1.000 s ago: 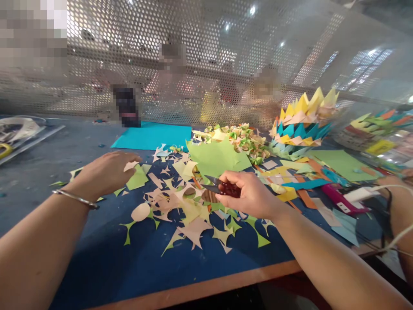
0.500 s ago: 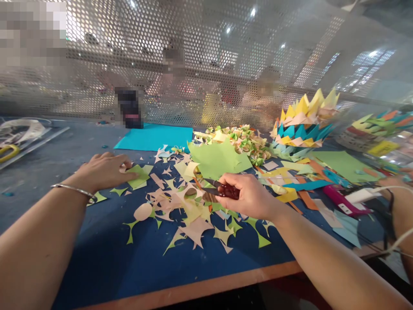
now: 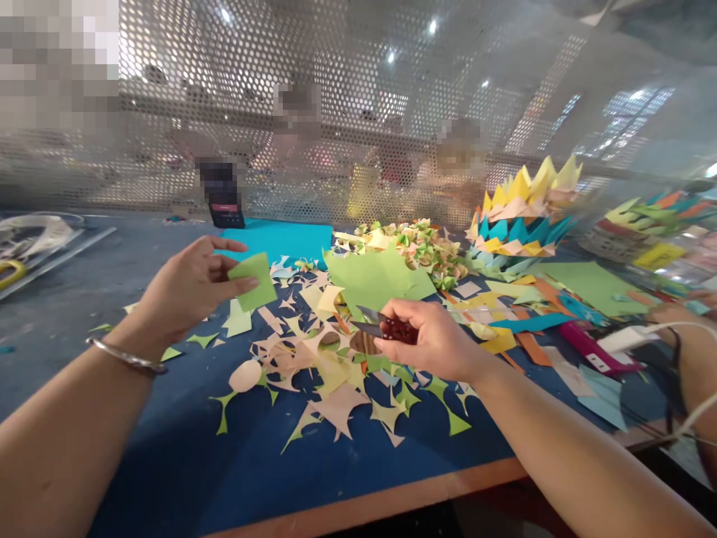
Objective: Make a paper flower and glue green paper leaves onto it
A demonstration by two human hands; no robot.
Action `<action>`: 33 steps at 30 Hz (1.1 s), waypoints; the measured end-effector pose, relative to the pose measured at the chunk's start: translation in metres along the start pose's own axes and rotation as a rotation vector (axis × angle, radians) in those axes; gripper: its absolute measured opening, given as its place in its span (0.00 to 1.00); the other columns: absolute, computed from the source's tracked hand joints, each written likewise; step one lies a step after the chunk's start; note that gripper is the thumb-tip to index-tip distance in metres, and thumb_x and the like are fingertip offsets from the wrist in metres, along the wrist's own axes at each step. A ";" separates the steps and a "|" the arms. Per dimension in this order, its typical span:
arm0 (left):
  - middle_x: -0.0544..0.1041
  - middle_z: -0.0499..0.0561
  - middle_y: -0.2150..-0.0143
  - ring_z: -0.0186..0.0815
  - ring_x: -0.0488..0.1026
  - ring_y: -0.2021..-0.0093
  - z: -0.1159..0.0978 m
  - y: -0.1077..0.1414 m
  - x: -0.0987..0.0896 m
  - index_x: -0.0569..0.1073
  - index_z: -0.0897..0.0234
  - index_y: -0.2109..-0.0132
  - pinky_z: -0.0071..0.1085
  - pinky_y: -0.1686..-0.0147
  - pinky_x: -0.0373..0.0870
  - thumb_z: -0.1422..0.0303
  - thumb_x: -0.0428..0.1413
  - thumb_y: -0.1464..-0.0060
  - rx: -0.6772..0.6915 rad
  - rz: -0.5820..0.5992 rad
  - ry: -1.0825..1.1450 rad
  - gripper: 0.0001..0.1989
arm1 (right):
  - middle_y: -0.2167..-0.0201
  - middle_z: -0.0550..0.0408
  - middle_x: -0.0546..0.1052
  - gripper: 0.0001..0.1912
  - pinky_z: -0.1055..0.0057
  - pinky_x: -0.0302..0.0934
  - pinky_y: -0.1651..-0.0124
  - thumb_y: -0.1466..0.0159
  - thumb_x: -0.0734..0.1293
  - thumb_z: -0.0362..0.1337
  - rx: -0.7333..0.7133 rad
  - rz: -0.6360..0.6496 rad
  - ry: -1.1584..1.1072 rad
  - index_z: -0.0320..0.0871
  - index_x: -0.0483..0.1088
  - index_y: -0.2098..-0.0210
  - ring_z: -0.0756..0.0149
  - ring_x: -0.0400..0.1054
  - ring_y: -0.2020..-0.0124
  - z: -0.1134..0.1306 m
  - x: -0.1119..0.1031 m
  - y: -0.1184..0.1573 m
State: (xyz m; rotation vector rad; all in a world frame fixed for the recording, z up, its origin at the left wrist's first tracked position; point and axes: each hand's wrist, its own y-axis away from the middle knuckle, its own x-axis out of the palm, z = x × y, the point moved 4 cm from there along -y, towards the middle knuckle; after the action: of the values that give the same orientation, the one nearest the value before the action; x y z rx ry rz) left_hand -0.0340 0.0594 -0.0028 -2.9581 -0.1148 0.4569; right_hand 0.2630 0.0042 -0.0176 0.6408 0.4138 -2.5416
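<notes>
Your left hand (image 3: pixel 196 291) pinches a green paper square (image 3: pixel 258 282) at left, near loose scraps (image 3: pixel 340 406); your right hand (image 3: pixel 431 336) grips parted scissors (image 3: pixel 395 329) at centre. Scraps lying so close could catch in the scissors' opening and jam it.

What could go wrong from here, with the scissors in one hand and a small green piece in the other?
The blades of the scissors in the right hand stand apart, so they might nick the large green sheet nearby. If the hands come together, the left hand's fingertips, pinching the small green piece, could get nipped. Loose scraps might also snag.
</notes>
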 end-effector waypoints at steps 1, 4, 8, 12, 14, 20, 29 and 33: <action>0.75 0.41 0.71 0.36 0.75 0.66 -0.002 0.003 0.008 0.67 0.60 0.51 0.29 0.66 0.65 0.74 0.67 0.53 -0.009 0.012 0.065 0.24 | 0.77 0.64 0.60 0.11 0.72 0.47 0.75 0.38 0.70 0.39 -0.009 -0.013 -0.020 0.44 0.63 0.70 0.75 0.51 0.77 0.000 -0.001 0.000; 0.78 0.43 0.69 0.35 0.77 0.65 -0.003 0.016 0.039 0.66 0.60 0.54 0.30 0.63 0.70 0.72 0.68 0.56 -0.044 0.128 0.249 0.24 | 0.77 0.64 0.59 0.12 0.72 0.47 0.75 0.38 0.71 0.40 -0.022 -0.059 -0.090 0.44 0.64 0.71 0.75 0.51 0.77 0.000 -0.001 -0.001; 0.79 0.43 0.71 0.36 0.78 0.67 0.000 0.035 0.076 0.63 0.58 0.56 0.30 0.67 0.72 0.68 0.70 0.58 -0.065 0.303 0.335 0.27 | 0.77 0.64 0.60 0.13 0.74 0.48 0.76 0.39 0.72 0.42 0.023 -0.072 -0.178 0.43 0.64 0.71 0.76 0.52 0.77 -0.003 0.003 -0.004; 0.79 0.43 0.70 0.36 0.79 0.66 -0.001 0.048 0.092 0.62 0.58 0.57 0.31 0.65 0.74 0.68 0.70 0.56 -0.061 0.388 0.371 0.25 | 0.77 0.65 0.63 0.13 0.75 0.49 0.78 0.39 0.72 0.42 0.068 -0.054 -0.206 0.43 0.65 0.69 0.77 0.55 0.79 -0.007 0.009 -0.007; 0.78 0.43 0.71 0.35 0.79 0.67 -0.002 0.051 0.095 0.63 0.59 0.57 0.30 0.66 0.74 0.68 0.70 0.55 -0.060 0.377 0.408 0.24 | 0.77 0.65 0.63 0.13 0.76 0.50 0.78 0.40 0.73 0.42 0.083 -0.042 -0.219 0.42 0.66 0.69 0.77 0.56 0.79 -0.009 0.012 -0.007; 0.79 0.45 0.68 0.36 0.80 0.67 -0.006 0.061 0.101 0.64 0.59 0.55 0.31 0.66 0.76 0.69 0.70 0.54 -0.131 0.314 0.612 0.24 | 0.77 0.65 0.63 0.16 0.77 0.54 0.80 0.40 0.74 0.45 0.107 -0.020 -0.285 0.42 0.67 0.68 0.77 0.56 0.80 -0.012 0.017 -0.009; 0.81 0.50 0.65 0.34 0.79 0.66 -0.010 0.076 0.114 0.73 0.63 0.58 0.26 0.65 0.74 0.71 0.64 0.46 -0.374 0.245 0.802 0.09 | 0.79 0.65 0.66 0.19 0.78 0.51 0.83 0.43 0.76 0.47 0.158 -0.057 -0.288 0.43 0.66 0.68 0.77 0.57 0.82 -0.015 0.017 -0.013; 0.81 0.52 0.66 0.33 0.79 0.66 -0.008 0.079 0.118 0.76 0.64 0.65 0.25 0.63 0.74 0.72 0.61 0.44 -0.457 0.223 0.840 0.01 | 0.79 0.64 0.67 0.20 0.79 0.52 0.84 0.43 0.76 0.50 0.172 -0.085 -0.271 0.43 0.65 0.68 0.77 0.58 0.82 -0.016 0.017 -0.013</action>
State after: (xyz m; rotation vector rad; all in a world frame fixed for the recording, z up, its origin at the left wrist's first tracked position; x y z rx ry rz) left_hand 0.0851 -0.0083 -0.0418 -3.3145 0.2366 -0.9200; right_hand 0.2493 0.0147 -0.0373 0.3353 0.1316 -2.7164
